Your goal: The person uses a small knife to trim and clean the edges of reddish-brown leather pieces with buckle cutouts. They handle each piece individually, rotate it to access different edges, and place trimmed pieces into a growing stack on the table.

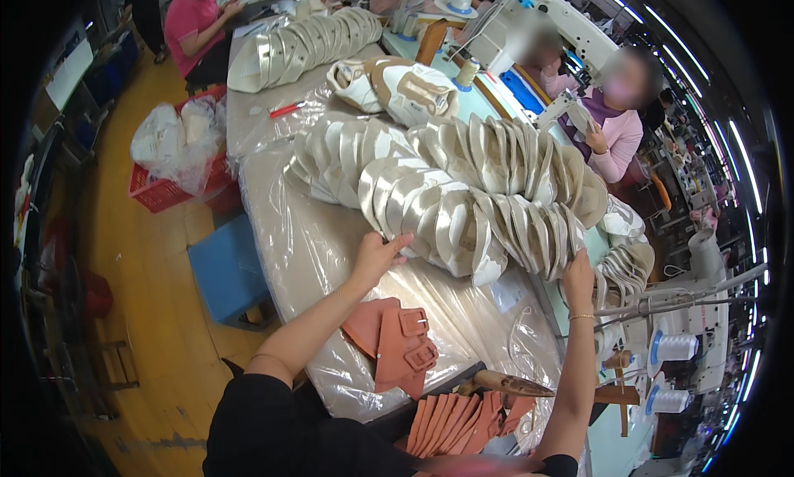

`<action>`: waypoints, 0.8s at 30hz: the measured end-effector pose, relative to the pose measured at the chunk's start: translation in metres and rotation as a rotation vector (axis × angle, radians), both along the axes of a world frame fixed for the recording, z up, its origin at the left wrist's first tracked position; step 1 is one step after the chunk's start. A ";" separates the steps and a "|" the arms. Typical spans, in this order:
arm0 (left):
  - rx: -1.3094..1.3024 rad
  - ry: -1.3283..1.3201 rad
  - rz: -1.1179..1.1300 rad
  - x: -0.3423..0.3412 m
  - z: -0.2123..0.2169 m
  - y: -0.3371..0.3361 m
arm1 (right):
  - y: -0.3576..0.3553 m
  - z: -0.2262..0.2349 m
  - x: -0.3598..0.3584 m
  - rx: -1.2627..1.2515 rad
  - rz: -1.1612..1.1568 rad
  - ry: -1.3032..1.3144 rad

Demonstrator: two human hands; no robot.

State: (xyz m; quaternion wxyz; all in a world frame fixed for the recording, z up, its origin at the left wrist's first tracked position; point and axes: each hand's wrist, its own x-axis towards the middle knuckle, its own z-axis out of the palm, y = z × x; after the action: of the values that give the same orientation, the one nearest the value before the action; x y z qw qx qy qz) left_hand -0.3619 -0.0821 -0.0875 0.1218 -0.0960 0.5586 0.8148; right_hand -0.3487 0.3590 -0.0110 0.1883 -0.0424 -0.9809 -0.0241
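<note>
A long row of white and beige shoe uppers [451, 221], nested one against another, lies across the plastic-covered table in front of me. My left hand [382, 258] is at the near left side of this row, with thumb and fingers apart and nothing visible between them. At the row's right end, my right hand [579, 279] has its fingers closed on the last shoe uppers; part of its grip is hidden. Another row of similar uppers [496, 150] lies just behind. Closer to me are orange-brown buckled strap pieces [401, 345] and a fanned stack of orange-brown pieces [455, 423].
More uppers [306, 47] line the far table, near a red-handled tool [286, 110]. A blue stool [229, 270] and red crate [178, 183] stand left. At right are a sewing machine [703, 312], thread spools [674, 347] and a seated co-worker [612, 130] holding a piece.
</note>
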 end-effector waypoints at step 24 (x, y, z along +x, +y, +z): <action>0.051 0.020 0.290 -0.041 -0.002 -0.154 | -0.166 0.049 0.077 0.068 0.386 -0.238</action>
State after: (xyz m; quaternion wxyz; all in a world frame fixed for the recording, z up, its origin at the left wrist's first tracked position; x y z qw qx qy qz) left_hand -0.4032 -0.2366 -0.0900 -0.0002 -0.1643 0.5192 0.8387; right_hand -0.2720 0.1932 0.0381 0.0737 0.1554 -0.9848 -0.0257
